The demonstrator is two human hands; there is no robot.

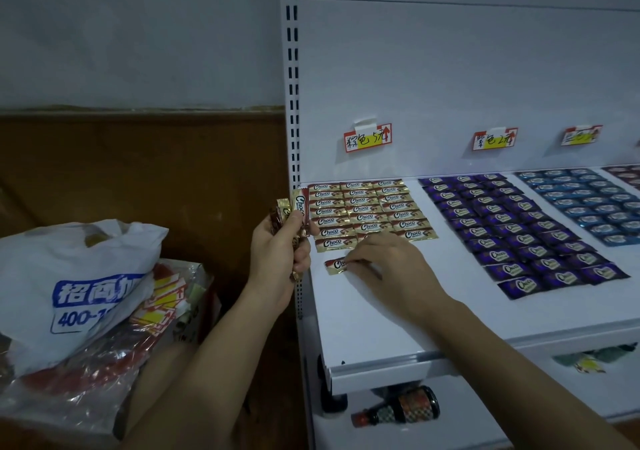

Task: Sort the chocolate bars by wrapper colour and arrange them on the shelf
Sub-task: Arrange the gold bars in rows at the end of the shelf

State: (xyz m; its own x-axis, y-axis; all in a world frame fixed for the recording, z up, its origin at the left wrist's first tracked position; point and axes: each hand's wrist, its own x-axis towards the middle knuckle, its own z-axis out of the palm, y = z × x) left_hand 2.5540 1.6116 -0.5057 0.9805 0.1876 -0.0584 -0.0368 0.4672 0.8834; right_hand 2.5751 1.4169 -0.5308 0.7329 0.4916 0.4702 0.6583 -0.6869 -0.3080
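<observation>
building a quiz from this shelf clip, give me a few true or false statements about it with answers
1. The left hand holds several brown-and-gold bars. True.
2. The right hand touches a purple bar. False: it touches a brown bar on the shelf.
3. The purple block lies between the brown block and the blue block. True.
4. The bottle below stands upright. False: it lies on its side.

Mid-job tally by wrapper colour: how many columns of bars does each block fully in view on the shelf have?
Brown bars: 3 columns
Purple bars: 3 columns
Blue bars: 3 columns
Total: 9 columns; a fourth block at the right edge is cut off.
</observation>
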